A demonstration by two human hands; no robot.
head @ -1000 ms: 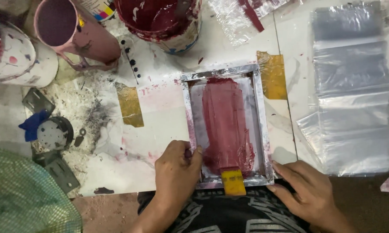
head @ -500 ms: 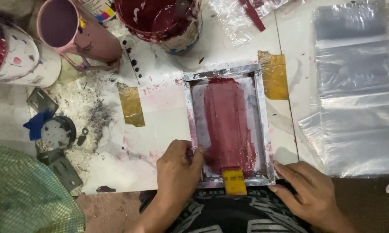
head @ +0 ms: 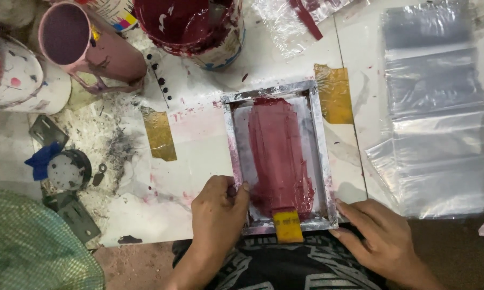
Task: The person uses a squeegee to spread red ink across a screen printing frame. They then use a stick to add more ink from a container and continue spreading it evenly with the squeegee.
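While the left hand (head: 216, 215) fingers (head: 241, 194) press flat on the metal frame (head: 280, 156) at the counter (head: 199, 129) edge, right hand (head: 379, 236) fingers rest open beside it. Yellow tape (head: 334, 94) flanks; red paint can (head: 191, 27), pink cup (head: 83, 45), clear bags (head: 438, 113) beyond.

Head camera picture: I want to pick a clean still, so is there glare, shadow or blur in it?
Head view: sharp overall, no motion blur on the left hand or right hand; soft glare on the clear plastic bags; a faint shadow on the table beside the metal frame; the green mesh at the lower left looks slightly soft.
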